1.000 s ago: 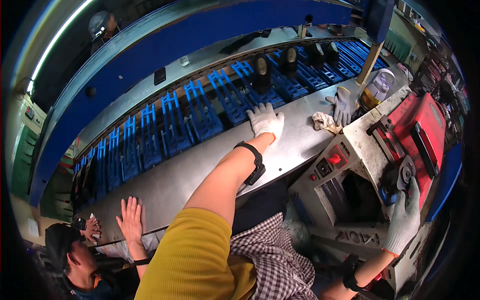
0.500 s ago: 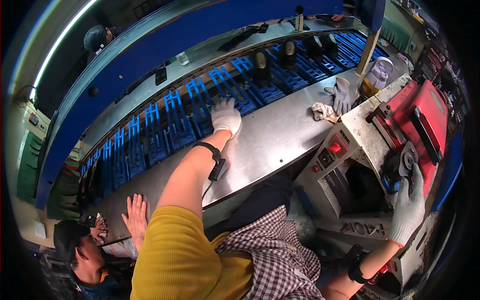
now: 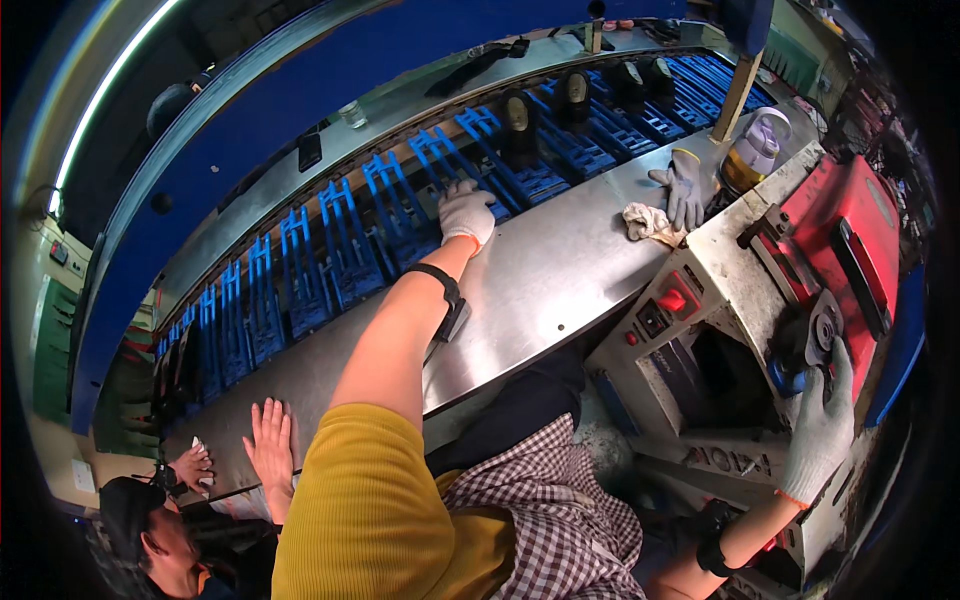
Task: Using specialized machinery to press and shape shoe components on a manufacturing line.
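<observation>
My left hand (image 3: 467, 213), in a white knit glove, rests at the near edge of the blue slatted conveyor rack (image 3: 340, 230). Its fingers are bent loosely over the slats, and nothing shows in them. At the far right my right hand (image 3: 818, 435), gloved alike, has its fingers up against a dark grey rounded piece (image 3: 825, 322). That piece sits in the mouth of a machine with a red cover (image 3: 835, 220); my thumb and fingers close on its lower end. Several dark shoes (image 3: 518, 120) stand on the rack beyond my left hand.
A metal ledge (image 3: 560, 270) runs before the rack. On it lie a grey glove (image 3: 686, 190) and a crumpled cloth (image 3: 648, 222), near a lidded bottle (image 3: 755, 150). A co-worker (image 3: 140, 530) is at lower left, hands on the ledge. A blue beam (image 3: 330, 85) spans above.
My left hand has moved to the right along the rack edge, its fingers now more bent. My right hand stays at the dark grey piece, slightly lower. The co-worker's head has dipped.
</observation>
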Demonstrator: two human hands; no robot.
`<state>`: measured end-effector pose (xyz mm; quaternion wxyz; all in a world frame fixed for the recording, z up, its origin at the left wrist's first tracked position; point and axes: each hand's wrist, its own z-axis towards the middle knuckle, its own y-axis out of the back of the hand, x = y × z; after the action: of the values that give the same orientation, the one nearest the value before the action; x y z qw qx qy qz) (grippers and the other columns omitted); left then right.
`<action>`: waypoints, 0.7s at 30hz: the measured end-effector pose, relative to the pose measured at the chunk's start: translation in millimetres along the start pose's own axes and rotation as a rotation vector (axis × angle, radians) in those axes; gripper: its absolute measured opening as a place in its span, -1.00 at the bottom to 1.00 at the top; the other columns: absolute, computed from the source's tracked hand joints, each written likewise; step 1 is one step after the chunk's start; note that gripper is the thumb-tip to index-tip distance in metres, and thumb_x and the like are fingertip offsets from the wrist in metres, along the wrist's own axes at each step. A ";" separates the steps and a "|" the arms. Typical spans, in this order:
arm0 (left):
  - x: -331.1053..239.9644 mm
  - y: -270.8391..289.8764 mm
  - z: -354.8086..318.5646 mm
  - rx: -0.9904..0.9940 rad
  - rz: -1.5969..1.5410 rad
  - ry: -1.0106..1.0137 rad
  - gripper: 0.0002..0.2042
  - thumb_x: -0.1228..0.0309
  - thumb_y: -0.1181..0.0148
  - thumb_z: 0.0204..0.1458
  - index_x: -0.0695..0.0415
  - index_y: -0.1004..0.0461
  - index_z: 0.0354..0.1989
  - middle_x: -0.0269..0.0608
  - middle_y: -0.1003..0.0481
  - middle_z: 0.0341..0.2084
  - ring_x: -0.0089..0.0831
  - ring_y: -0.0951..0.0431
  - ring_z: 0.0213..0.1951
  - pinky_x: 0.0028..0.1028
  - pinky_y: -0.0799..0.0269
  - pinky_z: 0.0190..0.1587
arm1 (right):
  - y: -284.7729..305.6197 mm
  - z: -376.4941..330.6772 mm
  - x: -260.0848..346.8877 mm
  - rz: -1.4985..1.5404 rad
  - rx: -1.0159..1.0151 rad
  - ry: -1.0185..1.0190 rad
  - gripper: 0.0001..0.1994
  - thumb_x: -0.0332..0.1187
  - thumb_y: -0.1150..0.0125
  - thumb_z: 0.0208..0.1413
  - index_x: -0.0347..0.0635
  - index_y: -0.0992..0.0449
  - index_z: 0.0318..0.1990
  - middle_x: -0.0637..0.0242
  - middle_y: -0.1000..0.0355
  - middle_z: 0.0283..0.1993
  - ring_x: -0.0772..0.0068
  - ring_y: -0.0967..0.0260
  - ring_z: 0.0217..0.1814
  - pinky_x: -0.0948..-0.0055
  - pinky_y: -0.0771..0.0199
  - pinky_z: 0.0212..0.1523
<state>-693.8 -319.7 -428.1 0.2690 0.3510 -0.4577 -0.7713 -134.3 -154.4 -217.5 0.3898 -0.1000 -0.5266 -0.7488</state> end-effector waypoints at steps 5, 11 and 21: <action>9.6 -2.0 3.0 0.047 0.011 -0.013 -0.67 0.43 -0.14 0.10 -0.24 -0.79 -0.10 -0.26 -0.48 0.35 -0.11 -0.24 0.50 -0.04 -0.02 0.55 | -1.6 1.5 -0.3 0.032 0.012 -0.007 -0.53 -0.51 -0.18 0.40 -0.23 -0.45 0.44 0.06 -0.55 0.36 0.37 -0.52 0.37 0.37 -0.41 0.38; 8.8 0.5 1.5 0.012 0.000 -0.062 -0.62 0.47 -0.12 0.11 -0.26 -0.76 -0.02 -0.27 -0.48 0.35 -0.10 -0.20 0.53 0.00 0.11 0.62 | 1.2 -0.3 0.8 -0.037 0.006 0.001 -0.54 -0.48 -0.19 0.40 -0.24 -0.46 0.43 0.06 -0.54 0.37 0.34 -0.52 0.38 0.37 -0.41 0.39; 11.2 -7.2 5.6 -0.005 0.034 -0.094 -0.60 0.45 -0.13 0.11 -0.28 -0.73 0.04 -0.33 -0.45 0.38 -0.10 -0.17 0.55 0.02 0.14 0.63 | -0.6 1.5 -3.9 0.040 0.017 0.003 -0.54 -0.50 -0.16 0.41 -0.28 -0.44 0.44 0.07 -0.53 0.40 0.37 -0.50 0.39 0.39 -0.38 0.41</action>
<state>-705.7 -321.9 -436.0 0.2611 0.3061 -0.4737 -0.7834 -132.5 -151.2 -219.5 0.4061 -0.1060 -0.5302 -0.7367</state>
